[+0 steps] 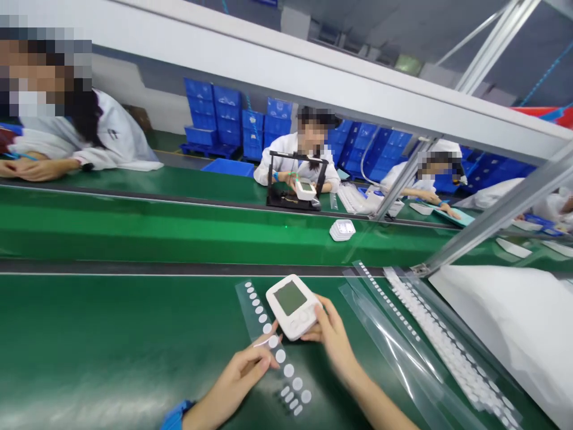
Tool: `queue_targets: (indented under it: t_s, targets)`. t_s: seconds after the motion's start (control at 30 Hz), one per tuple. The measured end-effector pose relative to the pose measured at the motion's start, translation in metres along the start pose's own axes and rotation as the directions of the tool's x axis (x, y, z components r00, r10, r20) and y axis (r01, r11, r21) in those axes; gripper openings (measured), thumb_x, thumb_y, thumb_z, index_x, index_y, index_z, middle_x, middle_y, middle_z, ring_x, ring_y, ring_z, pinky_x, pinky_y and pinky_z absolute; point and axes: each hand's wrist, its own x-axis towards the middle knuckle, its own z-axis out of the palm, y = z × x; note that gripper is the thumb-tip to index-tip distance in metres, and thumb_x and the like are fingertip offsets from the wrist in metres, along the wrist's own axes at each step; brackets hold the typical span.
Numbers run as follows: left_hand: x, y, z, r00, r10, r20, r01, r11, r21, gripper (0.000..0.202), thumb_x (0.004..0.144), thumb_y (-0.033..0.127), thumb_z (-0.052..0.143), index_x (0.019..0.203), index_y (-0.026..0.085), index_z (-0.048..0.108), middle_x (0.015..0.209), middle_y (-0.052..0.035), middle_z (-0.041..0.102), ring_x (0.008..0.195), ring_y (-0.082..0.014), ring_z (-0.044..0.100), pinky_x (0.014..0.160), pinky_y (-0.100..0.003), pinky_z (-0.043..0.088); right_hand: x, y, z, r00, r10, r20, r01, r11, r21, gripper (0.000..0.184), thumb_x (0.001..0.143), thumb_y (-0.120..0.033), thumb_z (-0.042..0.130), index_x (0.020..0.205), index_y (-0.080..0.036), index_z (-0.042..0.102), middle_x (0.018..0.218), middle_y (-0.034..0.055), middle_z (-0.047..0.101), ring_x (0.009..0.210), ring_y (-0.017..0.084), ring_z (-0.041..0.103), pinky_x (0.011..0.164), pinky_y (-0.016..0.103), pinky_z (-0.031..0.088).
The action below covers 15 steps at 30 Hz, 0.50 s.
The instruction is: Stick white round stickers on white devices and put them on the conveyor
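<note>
White device (292, 306) gripped in right hand (332, 335), above sticker strip (274, 346)

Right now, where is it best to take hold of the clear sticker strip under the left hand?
Probably by the far end of the sticker strip, coming from above with flat fingertips. It lies flat on the green mat, the left hand covers its middle, and the white device in the right hand crowds its right edge.

Both forearms are bare, with no sleeves or gloves on them. The left hand (242, 373) has a blue band around its wrist, at the bottom edge of the view. The right hand (333, 340) wears no ring, watch or band. Fingernails are short and plain.
</note>
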Motion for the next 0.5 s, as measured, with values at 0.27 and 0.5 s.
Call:
queue_targets:
  t_s: [0.27,0.5]
  targets:
    - [0.013,-0.005,-0.027,0.985,0.163,-0.05,-0.162,0.987,0.01,0.039,0.09,0.05,0.052,0.078,0.018,0.07,0.105,-0.013,0.067,0.114,-0.0296,0.056,0.096,-0.035,0.042,0.167,-0.044,0.037,0.963,-0.246,-0.111,0.22,0.954,-0.205,0.043,0.089,-0.052,0.041,0.101,-0.015,0.058,0.071,0.0063,0.067,0.057,0.019,0.066,0.053,0.03,0.056]
    - [0.022,-0.002,-0.05,0.965,0.233,-0.12,-0.219,0.968,0.119,0.045,0.094,0.048,0.046,0.079,0.014,0.07,0.092,-0.0103,0.065,0.082,-0.0199,0.06,0.073,-0.026,0.047,0.279,-0.056,0.103,0.909,-0.415,-0.038,0.332,0.776,-0.537,0.047,0.087,-0.031,0.055,0.13,-0.013,0.049,0.108,0.0146,0.064,0.103,0.03,0.061,0.09,0.04,0.044]
